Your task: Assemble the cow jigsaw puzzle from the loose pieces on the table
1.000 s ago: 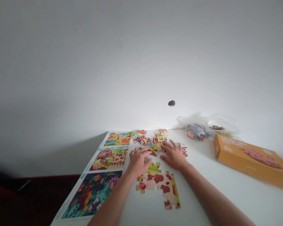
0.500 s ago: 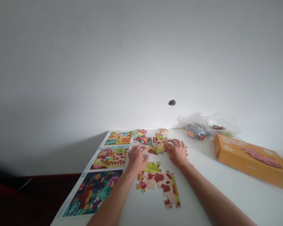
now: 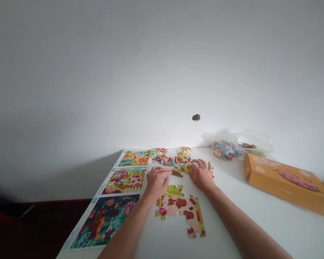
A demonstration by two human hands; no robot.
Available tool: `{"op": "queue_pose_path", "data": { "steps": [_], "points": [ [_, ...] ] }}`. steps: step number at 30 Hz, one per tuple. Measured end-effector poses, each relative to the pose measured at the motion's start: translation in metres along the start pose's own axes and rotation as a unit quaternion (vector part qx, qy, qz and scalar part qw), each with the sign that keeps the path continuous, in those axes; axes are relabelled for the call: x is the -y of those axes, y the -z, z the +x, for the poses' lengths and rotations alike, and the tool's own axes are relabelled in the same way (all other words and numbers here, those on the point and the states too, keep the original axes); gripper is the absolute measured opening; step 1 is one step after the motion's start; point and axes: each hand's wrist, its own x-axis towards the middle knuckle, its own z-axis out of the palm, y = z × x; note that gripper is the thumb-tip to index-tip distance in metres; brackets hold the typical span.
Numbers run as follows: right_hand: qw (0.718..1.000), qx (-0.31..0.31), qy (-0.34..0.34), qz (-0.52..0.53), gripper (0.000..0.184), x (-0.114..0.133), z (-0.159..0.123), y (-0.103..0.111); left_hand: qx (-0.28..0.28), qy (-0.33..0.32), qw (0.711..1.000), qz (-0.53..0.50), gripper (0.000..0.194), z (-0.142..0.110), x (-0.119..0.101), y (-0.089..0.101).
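My left hand (image 3: 157, 181) is over the table with its thumb and fingers apart. Its fingertips reach the left edge of a brown and green puzzle piece (image 3: 177, 172). My right hand (image 3: 202, 175) pinches a yellow-green puzzle piece (image 3: 187, 167) between thumb and fingers, just right of the brown one. Nearer to me lies a joined section of puzzle (image 3: 181, 205), showing a cow with red-brown patches and some green above it. Behind my hands, loose puzzle pieces (image 3: 162, 159) lie in a heap, and more pieces (image 3: 184, 151) sit beside them.
A sheet with three printed pictures (image 3: 124, 180) lies along the table's left edge. Clear plastic bags of pieces (image 3: 224, 150) rest at the back right. In front of them is an orange puzzle box (image 3: 286, 183). The white wall (image 3: 162, 90) rises behind, with a small hole (image 3: 196, 117).
The yellow-green piece has come away from the brown and green one and is now at my right fingertips. The brown piece has turned slightly. My left hand has hardly moved.
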Motion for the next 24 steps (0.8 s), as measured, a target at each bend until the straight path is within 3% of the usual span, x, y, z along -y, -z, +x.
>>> {"op": "queue_pose_path", "data": {
  "steps": [5, 10, 13, 20, 24],
  "points": [
    [1.0, 0.016, 0.015, 0.009, 0.047, 0.0, 0.0, 0.005, -0.059, 0.086, 0.991, 0.082, 0.031, 0.001, 0.004, 0.001],
    [0.978, 0.126, 0.154, 0.06, 0.051, 0.013, -0.004, 0.016, 0.003, 0.097, 0.991, 0.096, 0.035, -0.003, 0.002, -0.001],
    [0.966, 0.167, 0.181, 0.077, 0.05, 0.019, -0.006, 0.02, 0.017, 0.072, 0.993, 0.088, 0.033, -0.003, 0.0, -0.001],
    [0.992, 0.085, 0.091, 0.032, 0.033, 0.016, -0.005, 0.013, -0.005, 0.119, 0.987, 0.109, 0.046, 0.004, 0.01, 0.0],
    [0.998, 0.01, 0.052, 0.02, 0.025, 0.01, -0.003, 0.006, 0.014, 0.101, 0.988, 0.113, 0.046, 0.004, 0.01, -0.001]
  ]
}}
